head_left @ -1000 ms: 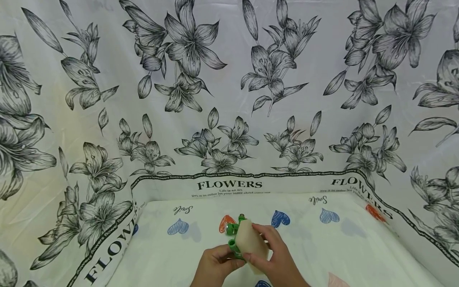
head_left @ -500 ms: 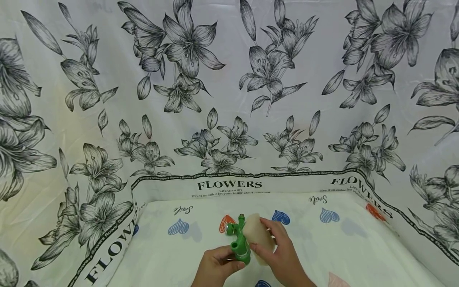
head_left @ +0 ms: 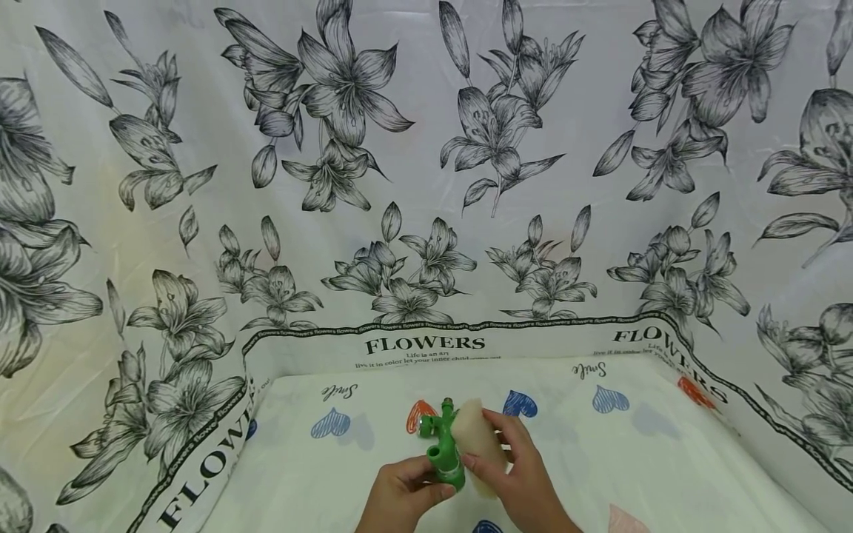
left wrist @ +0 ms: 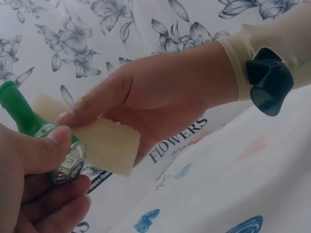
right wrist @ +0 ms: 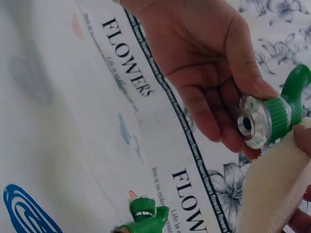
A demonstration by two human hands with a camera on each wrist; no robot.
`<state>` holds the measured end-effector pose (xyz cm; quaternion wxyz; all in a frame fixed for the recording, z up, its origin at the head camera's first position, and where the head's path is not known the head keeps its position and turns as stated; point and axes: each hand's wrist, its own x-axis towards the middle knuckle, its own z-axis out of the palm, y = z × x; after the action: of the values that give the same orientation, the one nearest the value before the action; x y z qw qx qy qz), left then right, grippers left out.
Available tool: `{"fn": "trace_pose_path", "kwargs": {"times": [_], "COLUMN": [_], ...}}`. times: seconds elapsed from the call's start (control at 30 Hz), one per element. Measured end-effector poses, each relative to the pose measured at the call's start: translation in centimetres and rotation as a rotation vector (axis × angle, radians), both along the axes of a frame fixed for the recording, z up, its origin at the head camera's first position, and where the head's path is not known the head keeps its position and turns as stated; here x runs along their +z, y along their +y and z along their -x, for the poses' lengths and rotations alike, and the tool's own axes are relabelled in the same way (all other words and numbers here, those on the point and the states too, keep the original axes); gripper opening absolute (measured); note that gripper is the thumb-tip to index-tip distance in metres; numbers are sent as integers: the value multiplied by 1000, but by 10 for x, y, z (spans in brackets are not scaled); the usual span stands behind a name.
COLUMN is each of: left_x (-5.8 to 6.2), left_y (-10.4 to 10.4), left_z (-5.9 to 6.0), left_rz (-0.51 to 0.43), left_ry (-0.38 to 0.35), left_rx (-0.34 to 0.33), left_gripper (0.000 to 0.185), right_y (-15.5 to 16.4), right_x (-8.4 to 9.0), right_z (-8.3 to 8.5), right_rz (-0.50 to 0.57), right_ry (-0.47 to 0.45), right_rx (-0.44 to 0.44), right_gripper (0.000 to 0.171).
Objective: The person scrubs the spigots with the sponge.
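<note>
My left hand (head_left: 416, 485) grips a green plastic tap fitting (head_left: 448, 460) by its lower end, low in the middle of the head view. The fitting's metal threaded end (right wrist: 252, 122) faces the right wrist camera. My right hand (head_left: 489, 463) pinches a beige cloth (head_left: 476, 444) and presses it against the fitting's right side. In the left wrist view the cloth (left wrist: 104, 143) lies over the fitting (left wrist: 19, 114) between both hands. A second green fitting (right wrist: 146, 216) lies on the table just behind, partly hidden in the head view.
The table cover (head_left: 633, 451) is white with blue and red hearts. Upright sheets printed with black lilies and "FLOWERS" (head_left: 424, 344) wall it in at the back and both sides. A pink shape (head_left: 623, 520) shows at the bottom edge.
The cloth has slid from over the fitting to its right side, baring the green body. The left hand has turned the fitting more upright. Both hands stay in the same spot.
</note>
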<state>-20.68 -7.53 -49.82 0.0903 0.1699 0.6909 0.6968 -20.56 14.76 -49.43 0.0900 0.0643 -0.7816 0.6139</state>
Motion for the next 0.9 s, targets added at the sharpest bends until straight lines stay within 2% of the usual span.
{"fn": "trace_pose_path", "kwargs": {"times": [0.13, 0.23, 0.37, 0.47, 0.53, 0.63, 0.73, 0.8, 0.9], "left_x": [-1, -2, -2, 0, 0, 1, 2, 2, 4], "left_y": [-2, -4, -9, -15, -17, -17, -15, -14, -12], "left_z": [2, 3, 4, 3, 3, 2, 1, 0, 0], "left_rz": [-13, -34, -33, -29, -38, -54, -79, -135, -253], "left_ry": [-13, -24, -40, -46, -49, -55, -83, -119, -169], "left_rx": [16, 13, 40, 59, 50, 46, 75, 84, 52], "left_gripper": [26, 28, 37, 43, 50, 57, 59, 58, 58], "right_y": [-4, -7, -10, -11, -12, -12, -12, -12, -8], "right_x": [-2, -2, -4, -4, -4, -4, -3, -3, 0], "right_z": [-5, -9, -14, -16, -17, -17, -17, -16, -15], "right_rz": [39, 22, -23, -34, -33, -29, -28, -36, -39], "right_ry": [17, 36, 84, 156, 214, 278, 318, 356, 388], "right_rx": [35, 66, 202, 309, 343, 359, 373, 373, 339], "right_gripper": [64, 63, 61, 62, 63, 65, 66, 66, 66]}}
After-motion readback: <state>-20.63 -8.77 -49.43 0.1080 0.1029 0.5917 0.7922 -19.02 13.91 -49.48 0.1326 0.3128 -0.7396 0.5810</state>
